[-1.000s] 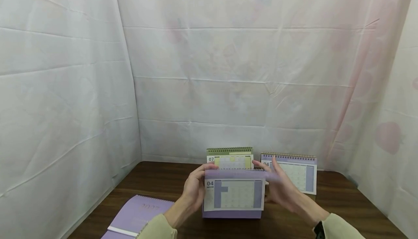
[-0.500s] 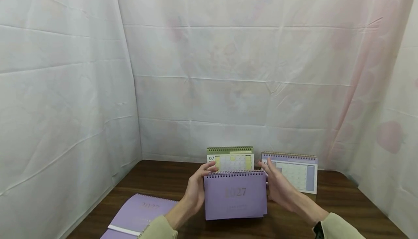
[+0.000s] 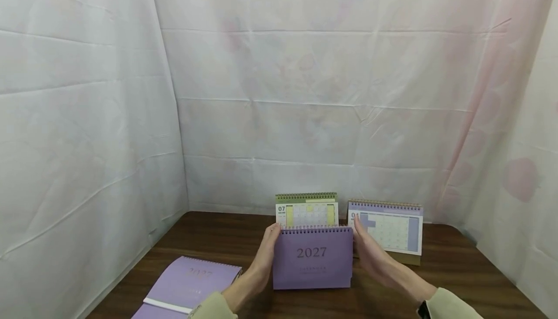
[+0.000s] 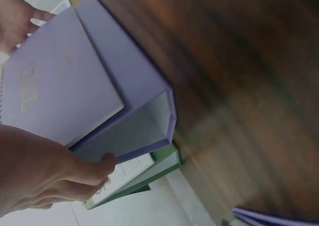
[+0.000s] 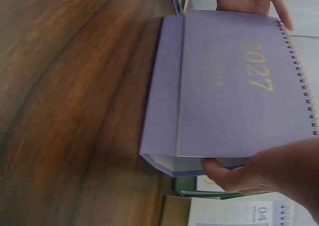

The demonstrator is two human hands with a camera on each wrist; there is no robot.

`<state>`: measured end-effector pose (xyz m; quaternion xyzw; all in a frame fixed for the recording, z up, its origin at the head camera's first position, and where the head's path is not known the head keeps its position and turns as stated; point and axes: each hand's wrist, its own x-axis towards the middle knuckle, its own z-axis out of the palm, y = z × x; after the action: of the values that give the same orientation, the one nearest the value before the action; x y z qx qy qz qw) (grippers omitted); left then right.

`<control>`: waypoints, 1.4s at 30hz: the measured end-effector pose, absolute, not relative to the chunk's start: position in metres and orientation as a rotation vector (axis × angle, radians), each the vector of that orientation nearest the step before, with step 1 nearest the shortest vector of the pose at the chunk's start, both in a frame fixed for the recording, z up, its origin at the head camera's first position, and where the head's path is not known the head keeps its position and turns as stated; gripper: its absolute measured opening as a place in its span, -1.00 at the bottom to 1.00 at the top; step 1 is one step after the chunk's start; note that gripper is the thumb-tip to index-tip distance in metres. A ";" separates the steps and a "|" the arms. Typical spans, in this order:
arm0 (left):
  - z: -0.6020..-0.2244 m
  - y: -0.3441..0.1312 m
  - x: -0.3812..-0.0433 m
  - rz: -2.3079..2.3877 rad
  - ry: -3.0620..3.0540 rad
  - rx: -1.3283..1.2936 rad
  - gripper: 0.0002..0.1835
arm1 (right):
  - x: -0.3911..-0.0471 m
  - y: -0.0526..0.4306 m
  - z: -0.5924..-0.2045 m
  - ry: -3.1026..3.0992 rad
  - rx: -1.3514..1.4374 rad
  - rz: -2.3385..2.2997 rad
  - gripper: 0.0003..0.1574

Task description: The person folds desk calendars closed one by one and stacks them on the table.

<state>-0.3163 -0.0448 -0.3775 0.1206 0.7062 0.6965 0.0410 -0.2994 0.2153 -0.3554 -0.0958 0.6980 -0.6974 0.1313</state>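
Observation:
A purple spiral-bound desk calendar (image 3: 312,273) with "2027" on its cover stands like a tent in front of me, its cover facing me. My left hand (image 3: 264,258) is held against its left side, fingers pointing away from me. On the opposite side my right hand (image 3: 376,258) lies along the right edge, fingers extended. In the left wrist view, the left fingers (image 4: 79,178) rest at the calendar's open end. In the right wrist view, a right fingertip (image 5: 214,168) touches the edge of the calendar's side.
Behind it stands a green calendar (image 3: 307,210) showing 07. To the right is another purple calendar (image 3: 392,232) open at 04. A purple 2027 calendar with a white band (image 3: 192,280) lies at the left of the wooden table (image 3: 218,234). White cloth (image 3: 261,130) hangs behind.
The 04 page on the front calendar has been covered by the 2027 cover, which came down over it. Both hands have moved from the top corners down to the sides, with fingers straighter.

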 end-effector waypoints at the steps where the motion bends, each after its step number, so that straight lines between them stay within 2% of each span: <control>1: -0.379 -0.045 -0.315 2.137 2.150 0.363 -0.21 | -0.300 0.215 -0.357 2.024 -0.281 -2.030 0.16; 5: -0.388 -0.045 -0.310 2.166 2.054 0.321 -0.09 | -0.303 0.214 -0.366 1.977 -0.319 -2.056 0.12; 16: -0.393 -0.039 -0.308 2.270 1.864 0.210 -0.16 | -0.304 0.213 -0.377 1.834 -0.411 -2.046 0.15; 23: -0.393 -0.040 -0.308 2.278 1.889 0.219 -0.12 | -0.297 0.208 -0.374 1.876 -0.408 -2.078 0.04; 27: -0.387 -0.039 -0.306 2.309 1.933 0.203 -0.08 | -0.292 0.205 -0.368 1.940 -0.423 -2.049 -0.02; 32: -0.376 -0.038 -0.305 2.373 1.964 0.202 -0.15 | -0.289 0.202 -0.355 2.127 -0.441 -1.959 -0.05; 36: -0.369 -0.037 -0.303 2.398 1.932 0.231 -0.08 | -0.286 0.203 -0.345 2.304 -0.428 -1.885 -0.10; 42: -0.360 -0.035 -0.302 2.445 1.875 0.263 -0.20 | -0.279 0.205 -0.331 2.572 -0.362 -1.616 -0.12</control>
<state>-0.3023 -0.0350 -0.3602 0.0851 0.6061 0.7905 0.0247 -0.2789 0.2046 -0.3314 -0.1184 0.8400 -0.5278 0.0412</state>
